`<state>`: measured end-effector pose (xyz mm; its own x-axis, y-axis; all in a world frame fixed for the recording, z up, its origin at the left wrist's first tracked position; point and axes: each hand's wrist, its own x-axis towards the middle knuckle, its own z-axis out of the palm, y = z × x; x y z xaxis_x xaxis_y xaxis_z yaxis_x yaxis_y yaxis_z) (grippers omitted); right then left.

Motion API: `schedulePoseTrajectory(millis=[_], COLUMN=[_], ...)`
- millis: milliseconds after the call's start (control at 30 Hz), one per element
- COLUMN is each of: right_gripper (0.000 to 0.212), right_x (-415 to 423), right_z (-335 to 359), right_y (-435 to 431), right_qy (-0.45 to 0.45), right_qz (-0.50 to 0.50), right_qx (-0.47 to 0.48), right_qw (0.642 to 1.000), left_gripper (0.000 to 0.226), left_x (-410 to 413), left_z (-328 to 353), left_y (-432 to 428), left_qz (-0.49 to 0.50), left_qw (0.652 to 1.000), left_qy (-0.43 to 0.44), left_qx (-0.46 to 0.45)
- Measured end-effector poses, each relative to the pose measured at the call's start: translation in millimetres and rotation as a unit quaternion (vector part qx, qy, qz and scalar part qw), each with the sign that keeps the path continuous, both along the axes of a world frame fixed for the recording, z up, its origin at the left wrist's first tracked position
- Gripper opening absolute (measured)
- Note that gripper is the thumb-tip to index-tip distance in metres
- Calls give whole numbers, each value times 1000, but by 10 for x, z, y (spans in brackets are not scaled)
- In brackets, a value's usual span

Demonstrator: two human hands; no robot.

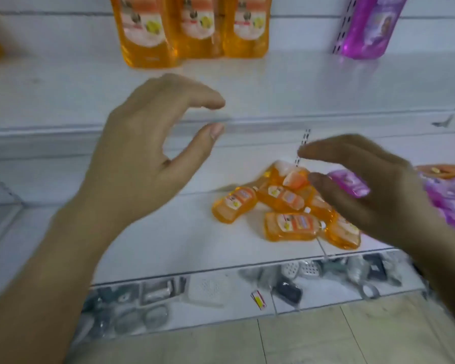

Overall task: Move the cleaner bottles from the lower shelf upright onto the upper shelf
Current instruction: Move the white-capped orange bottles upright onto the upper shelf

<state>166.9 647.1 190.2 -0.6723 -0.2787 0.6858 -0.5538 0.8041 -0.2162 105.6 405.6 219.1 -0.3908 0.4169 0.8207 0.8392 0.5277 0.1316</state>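
**Step in hand: reach for the next bottle.**

Both hands are empty. The left hand (142, 158) is raised in front of the upper shelf's front edge, thumb and fingers spread in a wide C. The right hand (378, 195) hovers over the heap with its fingers loosely parted, gripping nothing.

The transparent orange plastic cleaner bottles with printed labels (290, 227) lie flat in a loose heap on the white lower shelf (181, 232), several of them overlapping.

- Take an outer bottle first. The leftmost one lies with little resting on it.
- Grip round the body, not the cap, and turn the cap upward.
- Set the base flat on the white upper shelf (273, 85), beside the three upright orange bottles (195, 27) at its back.

**Surroundings and obstructions.**

- Glossy purple bottles (452, 203) lie to the right of the heap, and one (350, 183) lies just beside the orange bottles.
- An upright purple bottle (371, 24) stands on the upper shelf at right.
- The upper shelf overhangs the lower one, so draw each bottle forward before raising it.
- Grey and black packaged goods (286, 287) fill the bottom shelf and are not part of this task.
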Motion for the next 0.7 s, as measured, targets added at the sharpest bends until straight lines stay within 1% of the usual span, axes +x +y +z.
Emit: schedulePoseTrajectory(millis=[33, 67, 133, 200, 333, 467, 567, 700], right_gripper=[29, 30, 29, 24, 24, 21, 22, 26], right_x=[77, 176, 400, 539, 776, 1062, 1251, 1365], right_z=[-112, -327, -792, -1204, -1932, -2484, -2816, -3122], right_y=[140, 263, 434, 643, 926, 1090, 1128, 1179], right_qy=[-38, -54, -97, -144, -248, -336, -414, -509], right_qz=[11, -8, -44, -72, -118, -160, -194, -224], right_qx=[-25, -48, -113, -164, -200, -223, -226, -221], right_qw=[999, 997, 988, 973, 941, 901, 860, 801], left_gripper=[22, 22, 24, 23, 17, 16, 18, 22], left_x=[70, 180, 434, 532, 661, 888, 1042, 1094], left_z=[-133, -339, -829, -1300, -2143, -2766, -3098, -3395], left_y=[74, 184, 411, 594, 931, 1088, 1063, 970], left_qz=[-5, -1, 20, 34, 79, 113, 145, 215], left_qw=[999, 996, 980, 962, 926, 883, 848, 791], left_qy=[-39, -71, -169, -240, -356, -452, -510, -573], left_qx=[32, 58, 102, 123, 100, 63, 25, -4])
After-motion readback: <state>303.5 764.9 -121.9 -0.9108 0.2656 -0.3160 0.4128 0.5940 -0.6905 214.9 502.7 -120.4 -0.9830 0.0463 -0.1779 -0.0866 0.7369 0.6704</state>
